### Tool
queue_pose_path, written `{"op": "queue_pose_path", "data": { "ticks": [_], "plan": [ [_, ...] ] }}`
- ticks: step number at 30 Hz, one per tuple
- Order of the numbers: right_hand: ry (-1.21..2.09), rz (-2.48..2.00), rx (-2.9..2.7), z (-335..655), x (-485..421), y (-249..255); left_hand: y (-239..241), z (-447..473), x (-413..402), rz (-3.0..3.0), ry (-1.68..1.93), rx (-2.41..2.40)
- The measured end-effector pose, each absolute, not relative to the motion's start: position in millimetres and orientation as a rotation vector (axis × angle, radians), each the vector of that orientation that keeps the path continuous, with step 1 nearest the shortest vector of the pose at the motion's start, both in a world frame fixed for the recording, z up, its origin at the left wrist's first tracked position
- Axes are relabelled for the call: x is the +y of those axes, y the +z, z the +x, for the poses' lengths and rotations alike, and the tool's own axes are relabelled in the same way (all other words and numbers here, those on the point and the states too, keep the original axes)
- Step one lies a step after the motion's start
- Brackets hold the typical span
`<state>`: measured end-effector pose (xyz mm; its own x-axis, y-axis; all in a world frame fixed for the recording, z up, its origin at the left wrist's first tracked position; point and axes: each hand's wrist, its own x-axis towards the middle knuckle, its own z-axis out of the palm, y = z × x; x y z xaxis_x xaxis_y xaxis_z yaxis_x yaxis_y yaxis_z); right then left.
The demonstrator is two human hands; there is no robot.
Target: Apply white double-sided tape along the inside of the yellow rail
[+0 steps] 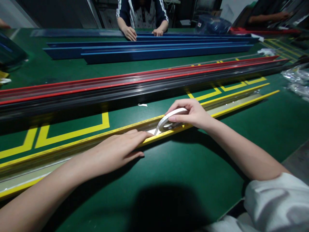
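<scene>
A long yellow-edged channel lies slantwise in front of me on the table. My right hand pinches a narrow roll of white tape, which stands on edge within the channel. From the roll a short strip of tape runs down to the channel floor, close to the fingertips of my left hand. That hand lies over the channel with its fingers stretched out, its index fingertip pressing down by the strip and its thumb over the near edge. The palm covers part of the channel.
Beyond lie a red channel and a black one, then several blue channels. A co-worker's hands rest at the farthest blue ones. Yellow lines mark the green table. Clear plastic wrap lies right.
</scene>
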<state>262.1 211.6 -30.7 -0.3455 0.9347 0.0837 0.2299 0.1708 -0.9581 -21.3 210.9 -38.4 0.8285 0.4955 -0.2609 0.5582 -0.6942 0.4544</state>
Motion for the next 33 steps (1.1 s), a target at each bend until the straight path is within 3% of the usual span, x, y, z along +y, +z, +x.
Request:
{"op": "queue_pose_path", "data": {
  "ticks": [33],
  "plan": [
    [1.172, -1.087, -1.849, 265.2, 214.0, -31.1, -40.5, -19.6, 213.1, 2.451, -0.193, 0.781]
  ]
}}
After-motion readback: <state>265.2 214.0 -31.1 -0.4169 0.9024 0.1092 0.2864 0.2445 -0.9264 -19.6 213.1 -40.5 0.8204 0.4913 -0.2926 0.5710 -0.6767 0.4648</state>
